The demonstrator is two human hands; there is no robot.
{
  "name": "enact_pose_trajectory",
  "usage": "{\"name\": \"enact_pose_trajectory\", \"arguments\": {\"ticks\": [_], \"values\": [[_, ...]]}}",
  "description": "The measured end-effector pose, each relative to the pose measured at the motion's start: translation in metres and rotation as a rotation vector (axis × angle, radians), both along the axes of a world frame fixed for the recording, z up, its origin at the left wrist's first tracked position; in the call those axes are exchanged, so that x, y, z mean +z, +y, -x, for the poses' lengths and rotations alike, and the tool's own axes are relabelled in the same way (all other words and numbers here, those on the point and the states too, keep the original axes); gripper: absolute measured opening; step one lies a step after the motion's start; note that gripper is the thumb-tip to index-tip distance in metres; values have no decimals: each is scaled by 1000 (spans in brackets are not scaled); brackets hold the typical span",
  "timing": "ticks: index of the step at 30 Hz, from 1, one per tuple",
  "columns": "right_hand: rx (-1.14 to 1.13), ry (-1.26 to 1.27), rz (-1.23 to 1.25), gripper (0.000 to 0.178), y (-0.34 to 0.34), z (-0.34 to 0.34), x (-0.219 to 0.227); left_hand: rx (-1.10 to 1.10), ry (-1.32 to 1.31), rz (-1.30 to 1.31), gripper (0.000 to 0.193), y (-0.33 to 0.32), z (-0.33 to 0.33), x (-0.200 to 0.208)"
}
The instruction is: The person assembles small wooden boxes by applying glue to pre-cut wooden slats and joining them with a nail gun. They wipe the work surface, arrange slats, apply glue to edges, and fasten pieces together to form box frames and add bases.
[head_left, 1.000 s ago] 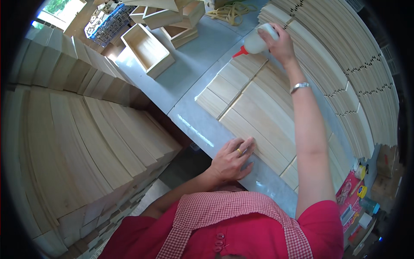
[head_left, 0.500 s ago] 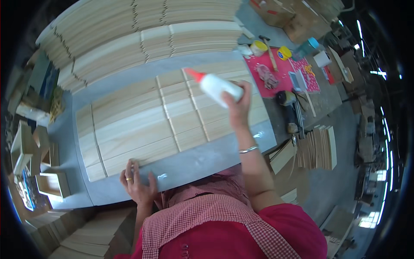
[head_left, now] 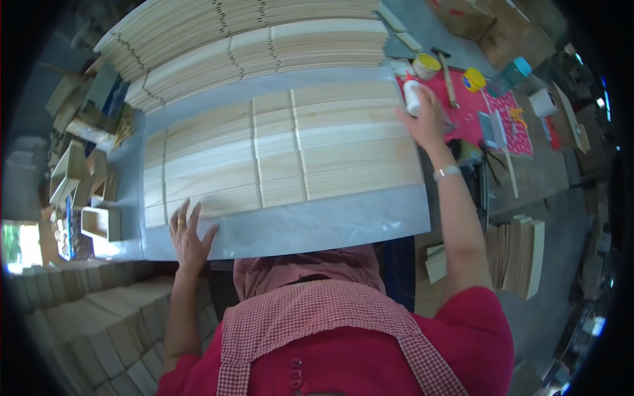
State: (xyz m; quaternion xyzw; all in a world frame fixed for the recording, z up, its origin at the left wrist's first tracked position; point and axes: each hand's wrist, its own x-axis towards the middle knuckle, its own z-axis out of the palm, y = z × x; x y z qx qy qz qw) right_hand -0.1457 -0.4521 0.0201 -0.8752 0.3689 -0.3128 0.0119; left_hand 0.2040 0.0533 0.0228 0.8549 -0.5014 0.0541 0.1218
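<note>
Wooden boards [head_left: 211,155] lie side by side on the grey worktop [head_left: 317,228], with narrow grooves running across them. My left hand [head_left: 191,241] rests at their near left edge, its fingers spread and holding nothing. Beyond the far right corner of the boards, my right hand [head_left: 429,122] grips a white squeeze bottle [head_left: 412,99] with a red nozzle. The bottle is upright, by the left edge of a pink mat [head_left: 465,99]. Whether its base touches anything is hidden by my hand.
Tall stacks of grooved boards [head_left: 317,49] stand along the back. Around the mat are a hammer [head_left: 450,82], a yellow tub [head_left: 473,80] and a teal-capped bottle [head_left: 510,77]. Small wooden boxes [head_left: 99,224] sit at the left; more boards [head_left: 518,254] stand at the lower right.
My right hand has carried the squeeze bottle from above the boards to the right, turning it from tilted to upright. My left hand stays at the boards' near edge, its fingers spread.
</note>
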Motion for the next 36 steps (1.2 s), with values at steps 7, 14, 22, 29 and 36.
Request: {"name": "enact_pose_trajectory", "arguments": {"ticks": [7, 14, 22, 29, 36], "values": [[471, 384, -196, 71, 131, 29, 8, -76, -101, -265, 74, -14, -33, 10], [387, 396, -93, 58, 118, 10, -8, -41, -184, -239, 66, -44, -44, -6], [345, 414, -86, 52, 141, 8, -8, -43, -179, -307, 68, -49, -61, -4], [405, 424, -210, 41, 175, 40, 24, -145, -165, -549, 100, -26, -57, 41], [326, 381, -135, 12, 168, 45, 49, 85, -31, -661, 68, 22, -108, 71]]}}
